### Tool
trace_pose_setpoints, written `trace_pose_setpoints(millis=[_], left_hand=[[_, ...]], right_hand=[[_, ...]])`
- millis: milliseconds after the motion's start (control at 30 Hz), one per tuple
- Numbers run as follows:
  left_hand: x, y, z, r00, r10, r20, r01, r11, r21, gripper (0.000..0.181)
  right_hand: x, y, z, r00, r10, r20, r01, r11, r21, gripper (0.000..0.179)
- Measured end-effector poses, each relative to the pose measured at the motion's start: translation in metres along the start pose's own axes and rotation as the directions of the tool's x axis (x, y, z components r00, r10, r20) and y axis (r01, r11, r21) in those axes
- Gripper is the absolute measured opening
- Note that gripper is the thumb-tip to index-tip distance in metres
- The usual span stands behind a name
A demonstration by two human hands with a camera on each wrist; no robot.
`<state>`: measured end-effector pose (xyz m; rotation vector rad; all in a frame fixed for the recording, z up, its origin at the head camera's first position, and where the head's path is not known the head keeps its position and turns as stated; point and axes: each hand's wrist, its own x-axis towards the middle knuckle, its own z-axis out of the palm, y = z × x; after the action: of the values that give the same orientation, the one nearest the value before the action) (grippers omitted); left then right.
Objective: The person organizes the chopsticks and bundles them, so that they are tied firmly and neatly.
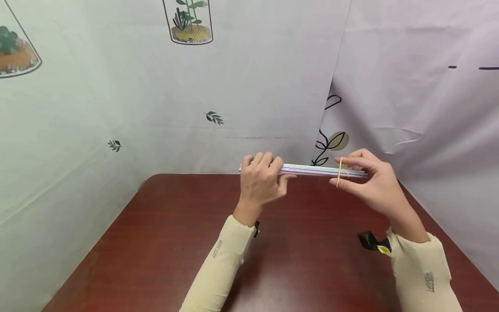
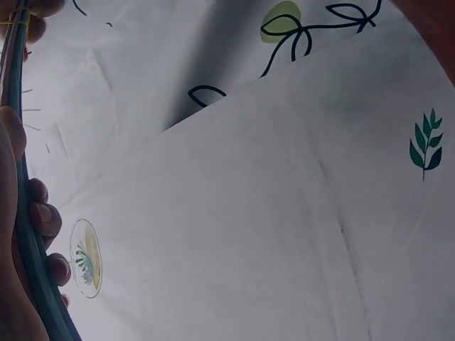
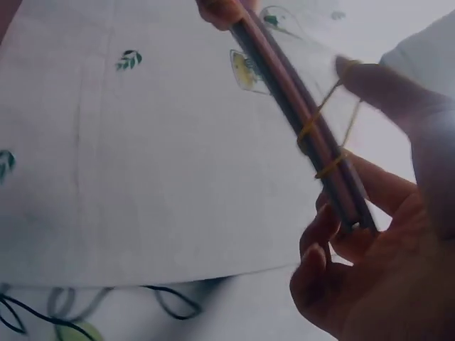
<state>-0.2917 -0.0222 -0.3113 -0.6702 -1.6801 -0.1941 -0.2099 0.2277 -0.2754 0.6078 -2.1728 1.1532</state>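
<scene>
Lilac and paler sticks are spanning the air above the worktop, our left hand clamping one end, our right hand holding thumb and fingers apart within a looped rubber band, and we are judging them light, stiff, best gripped mid-length.

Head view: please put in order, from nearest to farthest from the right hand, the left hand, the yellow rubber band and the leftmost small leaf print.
1. Yellow rubber band: touching the right hand, on its left side.
2. Left hand: further left, gripping the sticks.
3. Leaf print: farthest left, on the backdrop.
</scene>
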Motion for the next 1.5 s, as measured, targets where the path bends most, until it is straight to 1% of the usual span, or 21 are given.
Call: trace_pose_setpoints(millis=[67,100,167,200,267,367,400,467,567,667,700,733,767,833,1000,1100,1200,1267,1333,1433,1500], left_hand=[[0.0,0.0,0.001,1.0,0.0,-0.006,0.0,1.0,-0.004,0.053],[0.0,-0.001,0.001,1.0,-0.004,-0.006,0.004,1.0,-0.007,0.051],[0.001,-0.003,0.0,1.0,-0.02,-0.004,0.02,1.0,-0.007,0.043],[0.002,-0.003,-0.001,1.0,-0.029,-0.005,0.029,1.0,-0.005,0.039],[0.004,-0.005,-0.004,0.999,-0.05,-0.003,0.05,0.999,0.008,0.028],[0.006,-0.007,-0.008,0.997,-0.073,-0.022,0.074,0.996,0.043,0.023],[0.007,-0.007,-0.009,0.996,-0.082,-0.027,0.084,0.994,0.065,0.028],[0.008,-0.007,-0.01,0.993,-0.11,-0.035,0.113,0.988,0.103,0.038],[0.009,-0.006,-0.013,0.986,-0.16,-0.038,0.164,0.977,0.139,0.05],[0.009,-0.003,-0.017,0.979,-0.203,-0.027,0.205,0.97,0.134,0.053],[0.009,-0.002,-0.018,0.977,-0.211,-0.023,0.212,0.968,0.133,0.052],[0.009,-0.002,-0.019,0.976,-0.216,-0.021,0.217,0.967,0.133,0.051],[0.009,-0.001,-0.02,0.975,-0.222,-0.019,0.223,0.966,0.133,0.05],[0.009,0.0,-0.02,0.973,-0.23,-0.014,0.23,0.964,0.137,0.048],[0.009,0.002,-0.018,0.972,-0.23,-0.039,0.233,0.961,0.15,0.04],[0.01,0.002,-0.017,0.969,-0.24,-0.061,0.247,0.955,0.164,0.039],[0.011,0.001,-0.018,0.962,-0.267,-0.062,0.274,0.945,0.18,0.042],[0.011,0.001,-0.018,0.957,-0.284,-0.056,0.289,0.939,0.184,0.044],[0.011,0.002,-0.019,0.955,-0.292,-0.05,0.296,0.937,0.186,0.045],[0.011,0.005,-0.02,0.954,-0.297,-0.037,0.299,0.937,0.183,0.048],[0.011,0.007,-0.019,0.955,-0.297,-0.023,0.296,0.937,0.184,0.047]], right_hand=[[-0.002,-0.004,0.003,0.994,-0.107,-0.024,0.104,0.989,-0.106,0.049],[-0.002,-0.006,0.005,0.984,-0.176,-0.035,0.169,0.973,-0.157,0.044],[-0.001,-0.011,0.013,0.947,-0.315,-0.067,0.292,0.927,-0.235,0.033],[0.0,-0.013,0.018,0.919,-0.386,-0.081,0.352,0.895,-0.275,0.032],[0.001,-0.019,0.031,0.842,-0.525,-0.126,0.457,0.817,-0.352,0.034],[0.002,-0.031,0.046,0.729,-0.667,-0.153,0.562,0.711,-0.421,0.034],[0.002,-0.033,0.049,0.7,-0.698,-0.152,0.587,0.683,-0.434,0.031],[0.003,-0.035,0.052,0.663,-0.733,-0.152,0.628,0.655,-0.421,0.027],[0.004,-0.032,0.053,0.613,-0.768,-0.186,0.676,0.632,-0.379,0.023],[0.005,-0.029,0.058,0.546,-0.797,-0.257,0.718,0.603,-0.347,0.02],[0.005,-0.028,0.059,0.529,-0.802,-0.278,0.732,0.597,-0.329,0.019],[0.005,-0.027,0.061,0.524,-0.799,-0.295,0.741,0.599,-0.303,0.018],[0.006,-0.026,0.061,0.524,-0.794,-0.309,0.746,0.603,-0.283,0.018],[0.007,-0.025,0.063,0.537,-0.772,-0.338,0.743,0.623,-0.242,0.017],[0.007,-0.021,0.066,0.591,-0.69,-0.417,0.697,0.698,-0.167,0.022],[0.005,-0.019,0.065,0.661,-0.594,-0.459,0.634,0.769,-0.082,0.033],[0.003,-0.017,0.063,0.747,-0.437,-0.501,0.538,0.84,0.07,0.043],[0.002,-0.016,0.062,0.789,-0.325,-0.522,0.486,0.849,0.206,0.047],[0.0,-0.016,0.062,0.817,-0.223,-0.532,0.449,0.825,0.344,0.054],[-0.003,-0.018,0.062,0.84,-0.083,-0.536,0.387,0.783,0.486,0.066],[-0.005,-0.019,0.062,0.845,-0.007,-0.535,0.334,0.789,0.516,0.071]])
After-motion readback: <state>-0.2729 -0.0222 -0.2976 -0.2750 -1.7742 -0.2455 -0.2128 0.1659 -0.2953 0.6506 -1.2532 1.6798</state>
